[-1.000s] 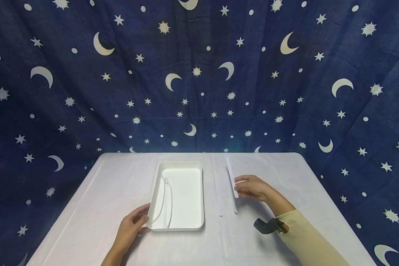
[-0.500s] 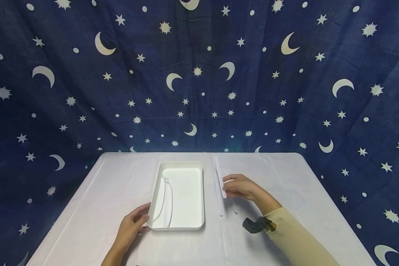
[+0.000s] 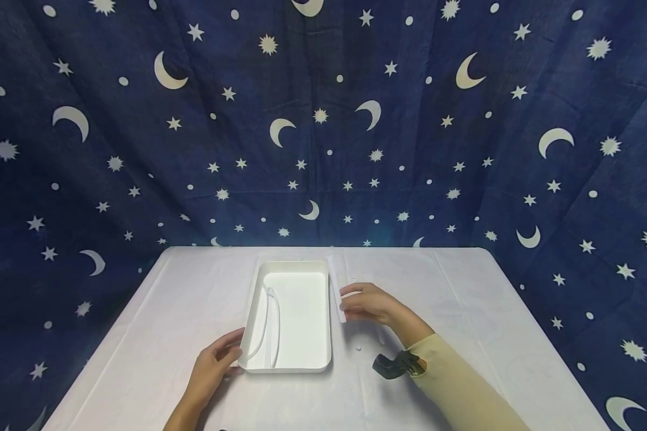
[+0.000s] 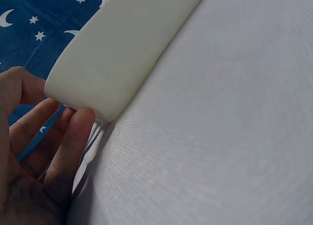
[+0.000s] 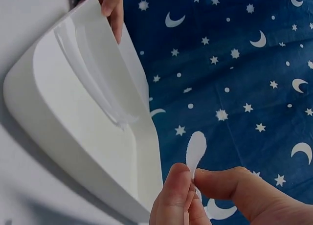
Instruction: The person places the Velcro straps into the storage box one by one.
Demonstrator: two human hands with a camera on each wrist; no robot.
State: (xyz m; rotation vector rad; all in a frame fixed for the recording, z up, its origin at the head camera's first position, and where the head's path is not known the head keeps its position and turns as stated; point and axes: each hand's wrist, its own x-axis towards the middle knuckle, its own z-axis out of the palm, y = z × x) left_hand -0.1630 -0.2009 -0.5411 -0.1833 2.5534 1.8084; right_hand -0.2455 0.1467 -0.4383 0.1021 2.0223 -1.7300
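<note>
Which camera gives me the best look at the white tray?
The head view: it shows the white tray from above, its whole rim plus the white strips inside. The left wrist view shows only its outer wall, cut off; the right wrist view shows the inside slantwise, not whole.

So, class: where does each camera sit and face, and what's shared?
Head: on the head, looking forward and down at the white tray; left hand and right hand show.
Left wrist: on left wrist, facing the tray's outer wall; left hand shows.
Right wrist: on right wrist, facing tray and pinched white strip; both hands show.
Shared by both wrist views: tray, left hand, starry curtain.
</note>
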